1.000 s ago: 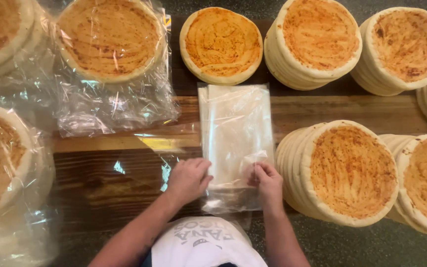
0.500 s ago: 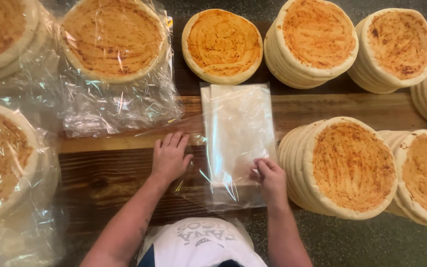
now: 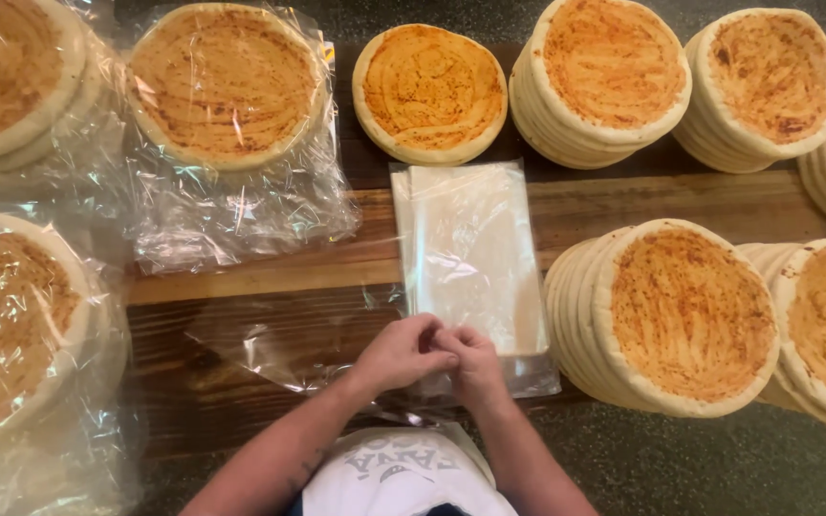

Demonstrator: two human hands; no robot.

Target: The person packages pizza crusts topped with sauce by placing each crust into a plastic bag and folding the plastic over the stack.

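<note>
We have both hands together at the lower middle of the frame, the left hand point(image 3: 399, 352) and the right hand point(image 3: 475, 363) touching each other at the near end of a stack of clear plastic bags point(image 3: 470, 258). The fingers point(image 3: 432, 336) of both hands are curled and pinched together on the near edge of the bags, though we cannot tell how many sheets they grip, since the film is hidden under the knuckles. The stack lies flat on the wooden desk point(image 3: 623, 201), running from our fingers up toward the middle of the frame, its far end just below a single round flatbread point(image 3: 429, 93). The bags look thin, glossy and see-through, pale against the brown wood, with neat straight edges. A loose sheet of clear film point(image 3: 279, 339) lies spread to the left of our left hand, crinkled and shiny. At the right of the bags, just beside them, stands a leaning stack of flatbreads point(image 3: 671, 315), golden-orange on top with pale rims. More stacks point(image 3: 604, 76) sit along the upper right. In the upper left a bagged flatbread point(image 3: 227, 86) rests in wrinkled plastic, and further wrapped rounds point(image 3: 11, 325) fill the left edge of the frame.
</note>
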